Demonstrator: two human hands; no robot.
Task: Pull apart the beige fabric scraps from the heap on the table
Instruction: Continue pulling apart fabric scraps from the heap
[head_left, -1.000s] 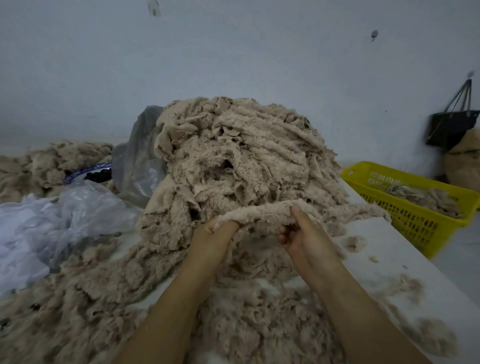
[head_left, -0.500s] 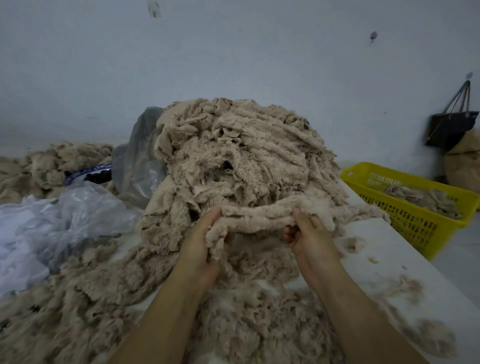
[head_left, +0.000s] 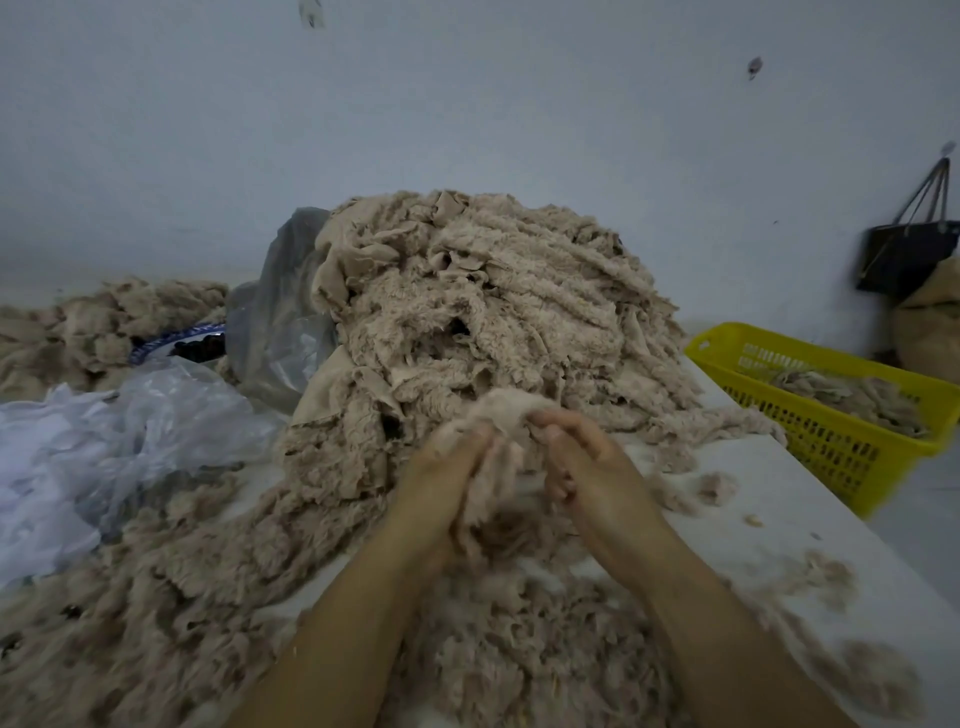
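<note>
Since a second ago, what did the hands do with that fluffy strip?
The left hand and right hand came together toward the middle. The beige scrap, stretched wide between them before, is now bunched into a clump. Both hands keep their fingers curled on it, and nothing was let go. The heap, the yellow basket and the plastic bags stayed where they were.

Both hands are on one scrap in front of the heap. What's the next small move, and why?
Probably draw the left hand and right hand sideways, away from each other. Both grip the same beige scrap, which is bunched up between them, and the hands sit almost together just in front of the heap. The piece looks gathered but not yet pulled apart.
</note>
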